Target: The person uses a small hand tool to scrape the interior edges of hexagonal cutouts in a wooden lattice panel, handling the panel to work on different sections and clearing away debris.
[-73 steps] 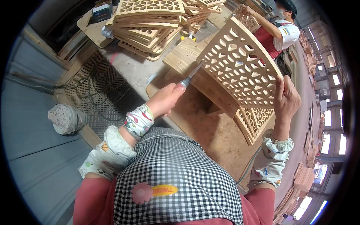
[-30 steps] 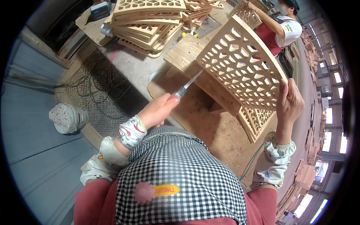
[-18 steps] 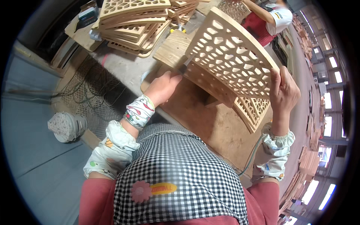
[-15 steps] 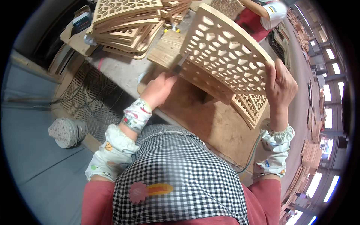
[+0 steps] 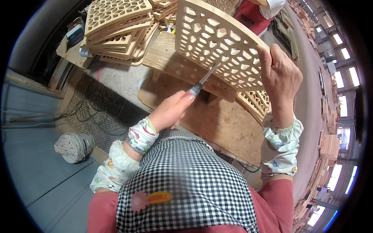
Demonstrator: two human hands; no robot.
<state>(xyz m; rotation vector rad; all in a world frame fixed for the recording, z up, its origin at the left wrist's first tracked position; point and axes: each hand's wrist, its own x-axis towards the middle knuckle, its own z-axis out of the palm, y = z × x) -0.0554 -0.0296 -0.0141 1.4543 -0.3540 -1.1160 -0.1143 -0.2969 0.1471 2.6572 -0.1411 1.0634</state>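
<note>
While the left hand (image 5: 171, 110) has its grip closed around the handle of a slim tapered hand tool (image 5: 210, 74), tip at an opening, the right hand (image 5: 283, 75) has its grip clamped on the upper right corner of one perforated wooden panel (image 5: 228, 42), presumably to steady it. Panel: tilted, lower edge at a wooden stand (image 5: 167, 50), apparently for support. Beneath stand: brown board (image 5: 229, 128), on worktop (image 5: 122, 77). Far left: lattice panels (image 5: 120, 31), stacked overlapping, likely to save room. Far right: co-worker's red apron (image 5: 251, 16).
</note>
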